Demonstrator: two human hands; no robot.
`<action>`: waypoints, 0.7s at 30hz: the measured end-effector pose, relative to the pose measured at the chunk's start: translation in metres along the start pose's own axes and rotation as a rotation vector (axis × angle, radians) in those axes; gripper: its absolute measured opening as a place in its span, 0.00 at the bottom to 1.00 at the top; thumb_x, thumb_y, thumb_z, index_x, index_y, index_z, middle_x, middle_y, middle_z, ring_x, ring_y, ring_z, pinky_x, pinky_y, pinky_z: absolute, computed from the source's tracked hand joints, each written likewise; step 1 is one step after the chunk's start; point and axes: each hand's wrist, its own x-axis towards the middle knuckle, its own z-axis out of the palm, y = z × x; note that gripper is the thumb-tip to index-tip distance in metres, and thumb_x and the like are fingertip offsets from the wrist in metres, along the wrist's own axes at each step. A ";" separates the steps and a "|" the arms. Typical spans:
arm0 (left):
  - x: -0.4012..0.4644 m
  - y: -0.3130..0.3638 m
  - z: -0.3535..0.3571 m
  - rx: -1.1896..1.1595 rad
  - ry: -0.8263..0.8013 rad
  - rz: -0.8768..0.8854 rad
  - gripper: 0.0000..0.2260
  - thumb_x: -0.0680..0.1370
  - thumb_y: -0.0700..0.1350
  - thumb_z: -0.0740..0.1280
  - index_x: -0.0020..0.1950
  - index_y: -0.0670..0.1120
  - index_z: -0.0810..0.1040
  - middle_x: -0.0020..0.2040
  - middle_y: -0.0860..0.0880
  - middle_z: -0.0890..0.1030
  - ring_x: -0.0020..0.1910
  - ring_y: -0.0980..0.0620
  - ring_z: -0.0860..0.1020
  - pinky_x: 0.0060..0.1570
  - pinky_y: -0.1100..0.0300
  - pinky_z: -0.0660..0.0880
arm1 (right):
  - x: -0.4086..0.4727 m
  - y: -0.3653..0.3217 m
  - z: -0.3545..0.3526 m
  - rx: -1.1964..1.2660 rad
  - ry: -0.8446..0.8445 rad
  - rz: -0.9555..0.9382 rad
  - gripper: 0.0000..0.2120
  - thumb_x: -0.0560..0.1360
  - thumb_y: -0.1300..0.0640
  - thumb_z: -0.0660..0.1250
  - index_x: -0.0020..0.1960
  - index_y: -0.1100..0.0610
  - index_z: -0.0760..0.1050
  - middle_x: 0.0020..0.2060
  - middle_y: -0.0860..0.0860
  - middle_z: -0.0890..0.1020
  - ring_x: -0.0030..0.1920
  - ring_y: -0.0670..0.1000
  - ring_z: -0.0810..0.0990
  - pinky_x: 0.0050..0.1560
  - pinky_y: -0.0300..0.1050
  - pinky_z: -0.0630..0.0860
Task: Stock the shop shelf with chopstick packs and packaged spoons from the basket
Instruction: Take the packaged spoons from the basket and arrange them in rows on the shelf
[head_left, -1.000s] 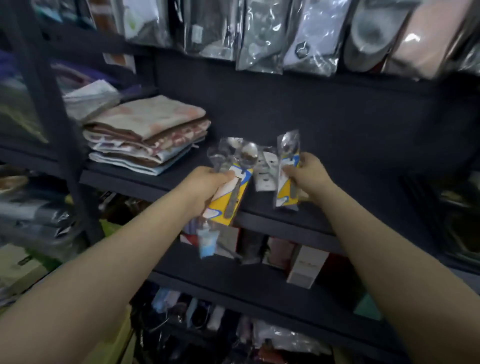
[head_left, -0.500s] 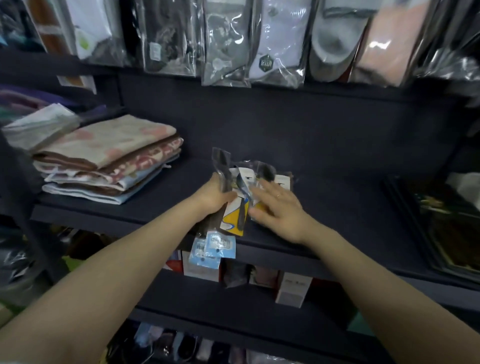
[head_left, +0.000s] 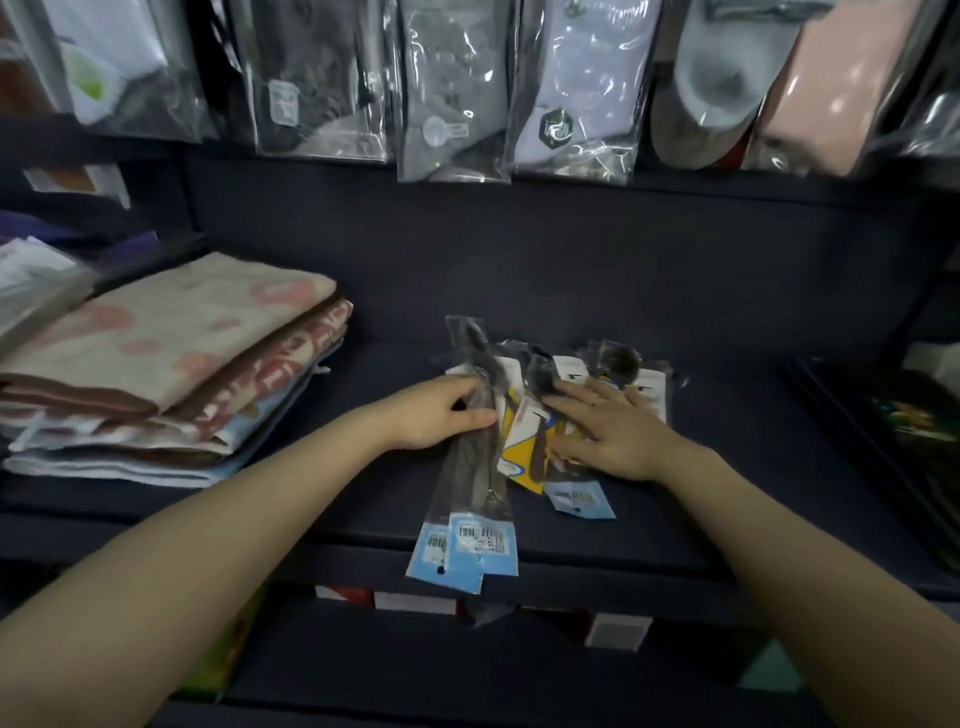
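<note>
At the far left we saw the folded towels (head_left: 171, 364) stacked on the dark shelf (head_left: 727, 467), well apart from our work. Next came our left hand (head_left: 436, 413), fingers curled round the long chopstick packs (head_left: 470, 488), which lay on the shelf with their blue label ends hanging just over the front edge. Beside them, touching, sat the packaged spoons (head_left: 524, 441) on yellow and white cards, partly overlapped. Our right hand (head_left: 613, 431) lay flat on these with fingers spread and straight, pressing rather than gripping. Above, bagged socks (head_left: 566, 104) hung along the back. We could not see the basket

We judged the packs light and stiff along their length, but the clear film looked slick, so they would slide over one another readily. The overhanging ends could tip off the shelf if nudged. We thought the best hold was across the middle of the bundle, thumb under and fingers over, then a push back from the edge
</note>
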 end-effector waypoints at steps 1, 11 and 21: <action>0.008 -0.001 0.003 0.029 0.003 0.007 0.14 0.78 0.52 0.61 0.53 0.42 0.75 0.52 0.47 0.77 0.53 0.48 0.75 0.53 0.55 0.71 | 0.000 0.006 0.001 0.004 0.001 0.026 0.28 0.78 0.38 0.52 0.75 0.40 0.52 0.77 0.41 0.48 0.77 0.50 0.43 0.75 0.59 0.41; 0.015 -0.003 -0.002 0.069 0.214 0.008 0.19 0.78 0.54 0.60 0.63 0.44 0.73 0.62 0.47 0.73 0.63 0.50 0.70 0.54 0.64 0.64 | 0.009 -0.029 -0.008 0.033 0.248 -0.242 0.27 0.78 0.44 0.48 0.75 0.50 0.57 0.77 0.49 0.57 0.77 0.49 0.53 0.76 0.47 0.48; -0.044 0.012 0.013 0.139 0.139 -0.041 0.13 0.72 0.56 0.67 0.51 0.50 0.78 0.48 0.53 0.75 0.48 0.56 0.74 0.52 0.61 0.72 | 0.044 -0.028 -0.016 -0.198 0.141 -0.281 0.21 0.81 0.44 0.45 0.71 0.45 0.64 0.74 0.43 0.61 0.76 0.51 0.51 0.72 0.49 0.53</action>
